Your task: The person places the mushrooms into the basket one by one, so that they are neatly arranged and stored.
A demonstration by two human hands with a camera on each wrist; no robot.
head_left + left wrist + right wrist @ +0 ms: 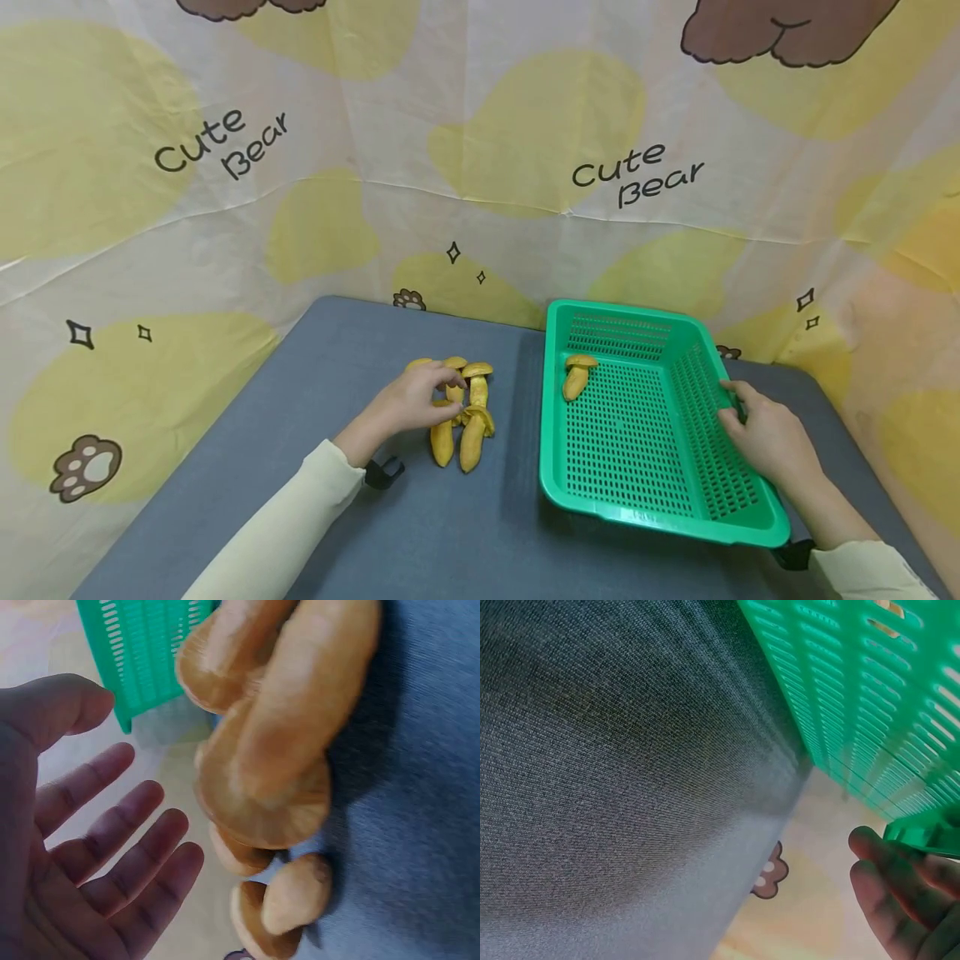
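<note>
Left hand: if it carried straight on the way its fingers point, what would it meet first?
The left hand would most likely meet the mushrooms first, with the basket farther along that line. Its height above the table is unclear, so it might skim over them.

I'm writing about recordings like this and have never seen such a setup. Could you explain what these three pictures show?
There's no machine here, just a person's two bare hands. The wide picture comes from a camera worn on the head, looking forward and down. The two close-ups come from cameras on the wrists, one for each hand.

On the grey table lies a cluster of yellowish mushrooms. To their right is a green basket with a lone mushroom inside.

The left hand is beside the cluster, fingers apart, holding nothing. The right hand grips the basket by its right-hand rim.
</note>
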